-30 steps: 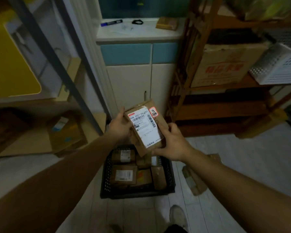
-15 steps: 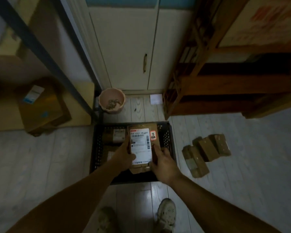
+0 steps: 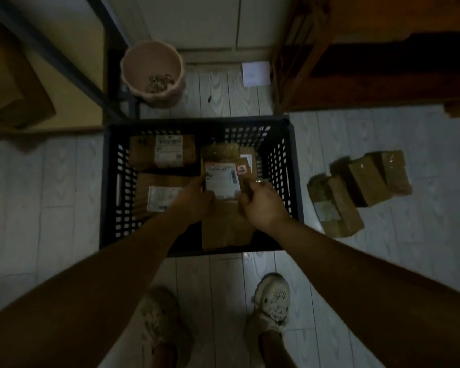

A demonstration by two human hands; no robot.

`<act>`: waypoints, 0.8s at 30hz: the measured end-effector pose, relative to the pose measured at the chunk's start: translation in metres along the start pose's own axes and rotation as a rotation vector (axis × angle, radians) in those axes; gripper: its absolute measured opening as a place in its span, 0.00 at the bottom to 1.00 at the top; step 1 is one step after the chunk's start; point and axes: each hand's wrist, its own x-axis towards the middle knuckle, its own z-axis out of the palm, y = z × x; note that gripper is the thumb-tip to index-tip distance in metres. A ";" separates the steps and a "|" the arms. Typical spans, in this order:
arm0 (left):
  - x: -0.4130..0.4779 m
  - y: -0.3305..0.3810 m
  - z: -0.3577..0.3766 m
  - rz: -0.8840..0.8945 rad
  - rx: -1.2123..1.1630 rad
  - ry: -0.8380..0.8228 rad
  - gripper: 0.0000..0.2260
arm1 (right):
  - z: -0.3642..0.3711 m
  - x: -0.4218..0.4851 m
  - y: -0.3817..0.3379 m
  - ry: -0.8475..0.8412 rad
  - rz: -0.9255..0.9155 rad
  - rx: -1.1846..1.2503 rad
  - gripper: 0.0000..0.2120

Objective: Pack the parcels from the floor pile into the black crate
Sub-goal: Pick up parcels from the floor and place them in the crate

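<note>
Head camera: the left hand and right hand curl fingers around the side edges of a brown parcel, white label and red sticker upward, seemingly resting on others inside the black crate; it was held higher half a second ago.

The pale plank floor carries the black crate, with a cluster of brown parcels lying well apart to its right. Beyond the crate sit a pink pot and a white paper slip.
</note>
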 end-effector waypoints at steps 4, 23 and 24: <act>0.007 0.002 -0.006 -0.001 0.019 -0.008 0.19 | 0.002 0.009 0.003 0.039 -0.024 -0.048 0.19; 0.002 -0.093 0.030 0.175 0.442 0.016 0.29 | 0.084 0.001 0.055 -0.096 -0.082 -0.163 0.31; 0.000 -0.096 0.032 0.189 0.469 0.018 0.29 | 0.086 -0.002 0.058 -0.093 -0.100 -0.175 0.32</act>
